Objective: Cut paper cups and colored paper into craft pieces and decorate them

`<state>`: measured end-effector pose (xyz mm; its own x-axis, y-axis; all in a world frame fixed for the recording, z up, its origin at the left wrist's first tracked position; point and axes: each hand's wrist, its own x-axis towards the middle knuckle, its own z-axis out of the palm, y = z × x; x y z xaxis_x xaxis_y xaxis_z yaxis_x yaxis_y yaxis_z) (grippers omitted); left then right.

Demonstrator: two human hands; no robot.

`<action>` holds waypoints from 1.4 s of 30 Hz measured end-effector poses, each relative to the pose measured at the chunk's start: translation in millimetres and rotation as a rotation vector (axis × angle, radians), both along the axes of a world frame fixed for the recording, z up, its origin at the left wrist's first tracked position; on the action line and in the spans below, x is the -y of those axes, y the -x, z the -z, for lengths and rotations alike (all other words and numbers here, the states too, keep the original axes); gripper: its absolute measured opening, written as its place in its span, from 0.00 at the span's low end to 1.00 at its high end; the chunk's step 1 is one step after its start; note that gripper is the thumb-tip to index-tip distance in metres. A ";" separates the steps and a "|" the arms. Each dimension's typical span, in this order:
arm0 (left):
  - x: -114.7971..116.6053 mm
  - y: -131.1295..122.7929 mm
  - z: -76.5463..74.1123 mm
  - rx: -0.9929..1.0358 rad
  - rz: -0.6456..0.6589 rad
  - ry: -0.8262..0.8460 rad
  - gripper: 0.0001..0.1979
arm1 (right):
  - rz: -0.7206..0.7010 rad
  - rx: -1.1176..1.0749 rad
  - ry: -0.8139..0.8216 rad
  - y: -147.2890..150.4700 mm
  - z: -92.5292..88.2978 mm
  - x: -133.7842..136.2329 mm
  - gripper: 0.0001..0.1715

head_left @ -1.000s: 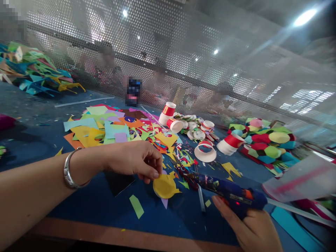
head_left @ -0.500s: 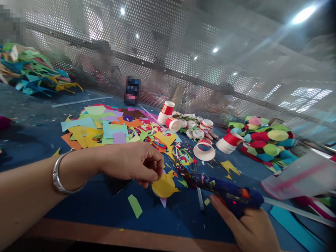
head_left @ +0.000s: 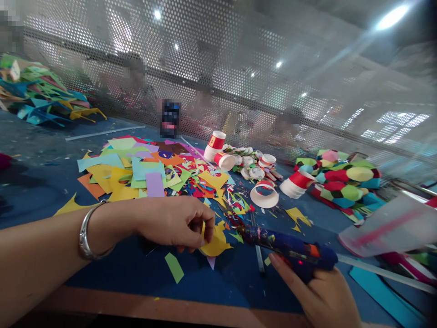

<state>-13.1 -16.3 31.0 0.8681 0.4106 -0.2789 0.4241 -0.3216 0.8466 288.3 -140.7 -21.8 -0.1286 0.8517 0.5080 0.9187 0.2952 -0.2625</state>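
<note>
My right hand (head_left: 329, 294) is wrapped round the handle of a dark blue hot glue gun (head_left: 293, 250), which has a lit red light. Its nozzle points left, toward a yellow paper cutout (head_left: 220, 241). Over the left part of that cutout is my left hand (head_left: 180, 223), with thumb and fingers pinched together. What sits between those fingertips is hidden. A bit of purple paper (head_left: 211, 262) peeks out below the yellow cutout. Nearer the table's front edge lies a green paper scrap (head_left: 175, 268).
A heap of coloured paper (head_left: 143, 171) spreads beyond my left hand. Red-and-white paper cups (head_left: 297, 184) stand and lie further back. On the right are a translucent container (head_left: 385, 223) and colourful paper pieces (head_left: 344, 180). More cut paper (head_left: 37, 91) is piled far left.
My left hand has lowered slightly and now covers more of the yellow cutout. The glue gun has shifted slightly left in view, along with the whole scene.
</note>
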 end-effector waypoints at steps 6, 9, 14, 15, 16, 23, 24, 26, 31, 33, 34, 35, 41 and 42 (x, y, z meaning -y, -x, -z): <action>0.8 -1.7 1.3 -0.021 -0.034 0.000 0.09 | 0.002 0.005 0.045 1.5 -0.1 0.9 0.11; -0.4 -1.5 1.8 -0.035 -0.016 -0.024 0.08 | 0.004 0.037 0.066 1.9 -0.2 1.3 0.12; -0.6 -1.7 -1.3 -0.048 -0.022 -0.126 0.09 | -0.013 0.067 0.052 4.0 -1.8 0.0 0.15; -0.1 -1.9 -2.1 -0.047 -0.018 -0.154 0.09 | -0.017 0.067 0.049 4.4 -2.1 -0.2 0.16; 0.4 -2.1 -2.9 -0.042 -0.016 -0.176 0.09 | -0.021 0.067 0.049 4.7 -2.2 -0.3 0.16; 1.4 -2.8 -3.5 -0.042 -0.053 -0.242 0.09 | -0.009 0.031 0.052 5.6 -1.8 0.9 0.15; 1.1 -2.7 -3.0 -0.044 -0.052 -0.239 0.09 | -0.009 0.033 0.052 5.9 -1.9 0.9 0.16; 0.3 -2.1 -2.2 -0.047 -0.040 -0.235 0.09 | -0.011 0.046 0.049 6.3 -2.2 0.8 0.19; 0.1 1.0 -4.5 -0.032 -0.035 -0.280 0.11 | -0.016 0.076 0.051 3.7 -2.1 1.0 0.18; 0.5 3.0 -8.1 -0.025 -0.052 -0.308 0.10 | -0.013 0.094 0.050 1.8 -1.0 1.2 0.17; 0.6 4.1 -10.1 -0.021 -0.060 -0.313 0.09 | -0.011 0.101 0.048 1.1 -0.4 1.2 0.17; 0.4 5.2 -12.0 -0.017 -0.068 -0.311 0.10 | -0.011 0.105 0.050 0.6 0.2 1.1 0.17; -4.8 11.1 -16.2 -0.078 -0.140 -0.341 0.10 | 0.001 0.073 0.043 2.2 1.2 0.8 0.19; -5.6 11.5 -15.7 -0.091 -0.146 -0.361 0.10 | 0.002 0.070 0.042 2.7 1.0 1.0 0.19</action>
<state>-24.6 -10.7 46.7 0.7720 0.6133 -0.1671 0.5551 -0.5224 0.6473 285.6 -141.7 -22.9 -0.1610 0.8724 0.4615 0.9358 0.2835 -0.2094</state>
